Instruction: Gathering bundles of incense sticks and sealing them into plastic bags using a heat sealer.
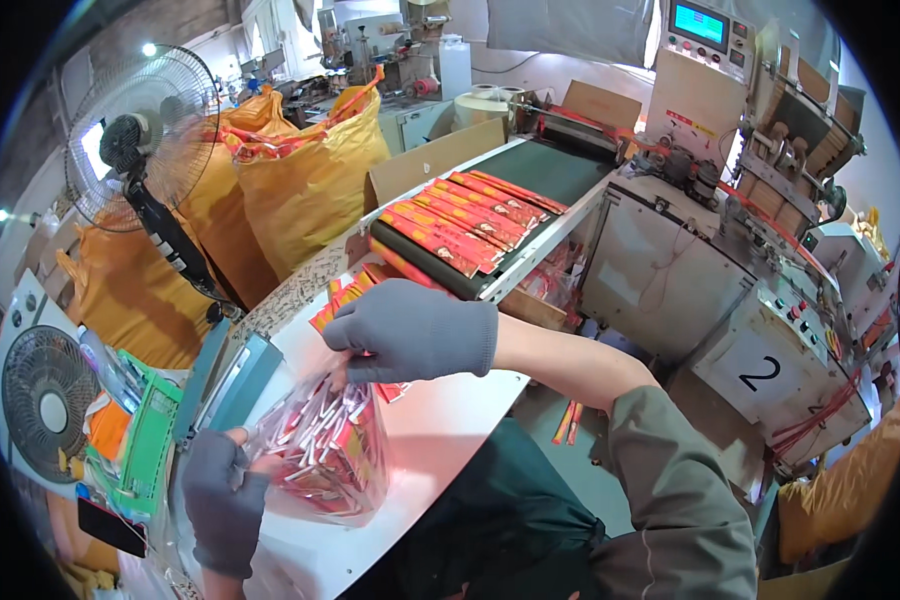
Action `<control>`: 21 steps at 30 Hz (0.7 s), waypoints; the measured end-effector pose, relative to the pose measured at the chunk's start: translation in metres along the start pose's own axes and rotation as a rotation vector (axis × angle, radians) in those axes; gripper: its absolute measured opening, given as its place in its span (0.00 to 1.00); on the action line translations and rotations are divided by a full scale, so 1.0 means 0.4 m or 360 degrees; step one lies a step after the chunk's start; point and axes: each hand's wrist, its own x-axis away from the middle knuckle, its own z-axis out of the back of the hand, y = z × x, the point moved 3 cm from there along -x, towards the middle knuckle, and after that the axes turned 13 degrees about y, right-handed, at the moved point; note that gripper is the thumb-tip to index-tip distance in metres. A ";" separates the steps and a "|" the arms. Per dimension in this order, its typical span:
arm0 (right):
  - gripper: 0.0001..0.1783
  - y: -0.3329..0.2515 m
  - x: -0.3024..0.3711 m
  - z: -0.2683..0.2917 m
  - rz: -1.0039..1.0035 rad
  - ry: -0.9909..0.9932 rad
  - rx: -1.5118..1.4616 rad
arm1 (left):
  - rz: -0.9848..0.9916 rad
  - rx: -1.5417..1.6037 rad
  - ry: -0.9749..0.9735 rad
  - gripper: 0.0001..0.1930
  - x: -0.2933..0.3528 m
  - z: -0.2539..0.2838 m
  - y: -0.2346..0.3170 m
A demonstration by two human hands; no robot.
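Observation:
A clear plastic bag (368, 492) stands on the white tabletop (438, 432), packed with slim red-and-yellow packets (322, 440) whose pale ends point up. My left hand (222, 500), in a grey knitted glove with bare fingertips, pinches the bag's near left edge. Reaching across from the right, my gloved right hand (410, 330) has its fingers closed on the far upper rim of the bag. Loose red-and-yellow packets (345, 292) lie just beyond that hand, partly hidden by it.
Past the table, a dark green conveyor belt (560, 165) carries several red packets (460, 225). A teal bar-shaped device (242, 382) and a green basket (152, 440) stand at left, near a fan (125, 145). Yellow sacks (315, 195) sit behind; a control panel (705, 25) rises at right.

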 end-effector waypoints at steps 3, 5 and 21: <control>0.20 0.014 0.012 0.019 -0.0104 -0.0001 -0.0028 | 0.0087 0.0070 -0.0082 0.15 -0.049 0.044 0.038; 0.20 -0.019 -0.004 0.013 -0.0044 0.0073 -0.0122 | -0.0050 0.0021 -0.0161 0.19 -0.032 0.074 0.039; 0.12 -0.076 -0.258 -0.332 0.0452 0.0319 -0.0338 | 0.0997 0.0970 0.0081 0.22 0.316 -0.118 -0.191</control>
